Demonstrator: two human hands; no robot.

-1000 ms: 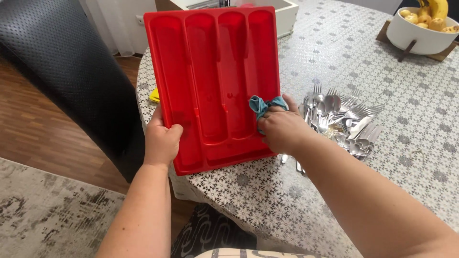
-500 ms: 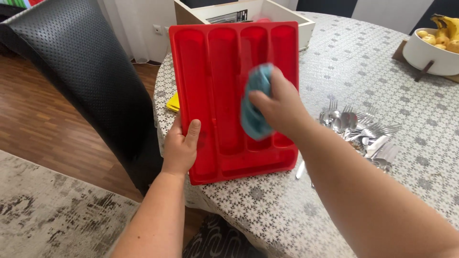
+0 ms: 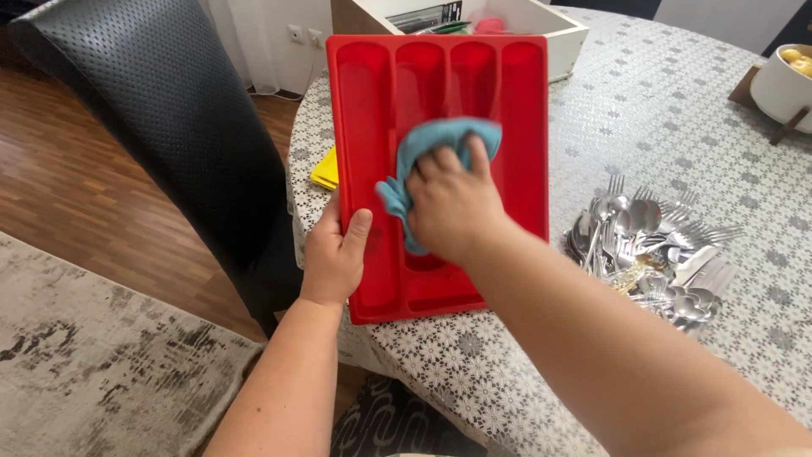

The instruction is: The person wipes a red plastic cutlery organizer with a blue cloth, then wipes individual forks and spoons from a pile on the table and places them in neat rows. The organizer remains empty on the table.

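Head view: the right hand (image 3: 452, 203), closed on a crumpled blue cloth (image 3: 423, 161), has moved up the red plastic cutlery tray (image 3: 520, 127) to its middle slots; the left hand (image 3: 334, 258) still clamps the tray's near left edge, tilted on the bench (image 3: 677, 110).

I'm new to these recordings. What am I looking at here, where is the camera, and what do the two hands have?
There is no machine: a person works with bare hands, and the one camera sits on their head, looking down. The left hand grips the left edge of a red cutlery tray, which is empty and rests partly on the table. The right hand presses a blue cloth into the tray's compartments. To the right lies a pile of loose cutlery. A white box stands behind the tray, and a black chair is on the left.
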